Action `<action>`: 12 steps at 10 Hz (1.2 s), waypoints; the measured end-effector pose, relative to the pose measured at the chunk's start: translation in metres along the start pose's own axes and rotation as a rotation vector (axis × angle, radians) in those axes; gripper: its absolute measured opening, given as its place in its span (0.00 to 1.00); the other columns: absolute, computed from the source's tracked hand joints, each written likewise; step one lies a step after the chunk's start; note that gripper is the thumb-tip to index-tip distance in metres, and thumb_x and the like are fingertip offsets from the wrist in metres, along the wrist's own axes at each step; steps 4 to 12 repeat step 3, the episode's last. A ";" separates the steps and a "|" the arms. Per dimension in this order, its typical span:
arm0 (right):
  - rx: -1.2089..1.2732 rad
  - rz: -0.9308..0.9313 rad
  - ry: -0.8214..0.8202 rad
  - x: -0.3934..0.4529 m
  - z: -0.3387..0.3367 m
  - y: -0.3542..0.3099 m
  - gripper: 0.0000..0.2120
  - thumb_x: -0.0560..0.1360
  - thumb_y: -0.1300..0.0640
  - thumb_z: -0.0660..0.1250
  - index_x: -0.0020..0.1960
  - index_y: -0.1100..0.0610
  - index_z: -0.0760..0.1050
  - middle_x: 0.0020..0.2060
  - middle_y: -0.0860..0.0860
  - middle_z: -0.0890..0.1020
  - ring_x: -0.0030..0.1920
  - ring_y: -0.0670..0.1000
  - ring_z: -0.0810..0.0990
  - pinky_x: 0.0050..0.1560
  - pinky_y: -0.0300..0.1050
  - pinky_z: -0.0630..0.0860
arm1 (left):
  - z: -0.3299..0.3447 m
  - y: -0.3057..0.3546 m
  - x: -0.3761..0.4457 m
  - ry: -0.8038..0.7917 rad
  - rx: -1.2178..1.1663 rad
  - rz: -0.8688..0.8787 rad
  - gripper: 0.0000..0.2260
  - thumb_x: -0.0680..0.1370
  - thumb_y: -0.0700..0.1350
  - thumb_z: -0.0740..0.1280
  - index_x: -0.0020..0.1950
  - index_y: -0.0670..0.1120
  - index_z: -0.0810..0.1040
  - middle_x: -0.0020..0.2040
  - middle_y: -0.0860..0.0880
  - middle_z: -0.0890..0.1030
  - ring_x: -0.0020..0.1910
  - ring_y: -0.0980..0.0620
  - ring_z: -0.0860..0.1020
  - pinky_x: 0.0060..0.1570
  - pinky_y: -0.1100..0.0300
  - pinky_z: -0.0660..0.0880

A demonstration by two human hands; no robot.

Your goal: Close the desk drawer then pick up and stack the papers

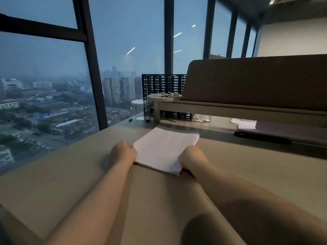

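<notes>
The desk (pixel 53 174) is long and bare beside the window, and the stack of papers (pixel 164 147) sits on it straight ahead of the person, lying flat, its edges mostly squared, with both hands at its near end. No drawer is in sight from here, so I can't say whether that part is done. The main risk, I'd judge, is the stack fanning out: the sheets look loose and unbound, and the near right corner already shows a few edges slightly stepped, so a lift or push from one end only could let the top sheets slide toward the raised shelf (pixel 230 107) at the back, or skid off sideways. A smaller worry is that a sliding stack could reach the black pen (pixel 261 137) or the clear cup (pixel 140 108) further back, though both stand well apart from it now. Both forearms reach forward almost parallel, wrists low near the desktop. The left hand (pixel 123 152) is curled against the near left corner, fingers bent and tucked at the edge. The right hand (pixel 192 157) rests on the near right corner, knuckles up, fingers folded down over or under the edge; whether either hand truly pinches the sheets I can't tell.
</notes>
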State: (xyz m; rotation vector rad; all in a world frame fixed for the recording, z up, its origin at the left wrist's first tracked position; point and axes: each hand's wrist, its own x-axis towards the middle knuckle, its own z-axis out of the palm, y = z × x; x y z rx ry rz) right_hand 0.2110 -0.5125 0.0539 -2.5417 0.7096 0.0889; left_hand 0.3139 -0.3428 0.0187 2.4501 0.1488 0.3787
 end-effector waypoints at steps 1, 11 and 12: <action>0.031 -0.045 0.053 -0.001 0.001 0.007 0.17 0.78 0.61 0.57 0.64 0.65 0.72 0.64 0.60 0.76 0.64 0.59 0.75 0.55 0.47 0.73 | 0.002 -0.001 0.001 -0.001 0.010 0.022 0.14 0.79 0.45 0.59 0.57 0.39 0.78 0.58 0.38 0.79 0.58 0.39 0.76 0.58 0.51 0.74; 0.248 -0.104 0.104 -0.014 -0.012 0.015 0.09 0.76 0.62 0.57 0.52 0.62 0.74 0.45 0.60 0.79 0.41 0.57 0.77 0.36 0.42 0.70 | 0.001 -0.001 0.001 -0.011 0.034 0.027 0.15 0.79 0.46 0.59 0.58 0.39 0.78 0.59 0.38 0.79 0.58 0.39 0.76 0.58 0.50 0.74; 0.248 -0.104 0.104 -0.014 -0.012 0.015 0.09 0.76 0.62 0.57 0.52 0.62 0.74 0.45 0.60 0.79 0.41 0.57 0.77 0.36 0.42 0.70 | 0.001 -0.001 0.001 -0.011 0.034 0.027 0.15 0.79 0.46 0.59 0.58 0.39 0.78 0.59 0.38 0.79 0.58 0.39 0.76 0.58 0.50 0.74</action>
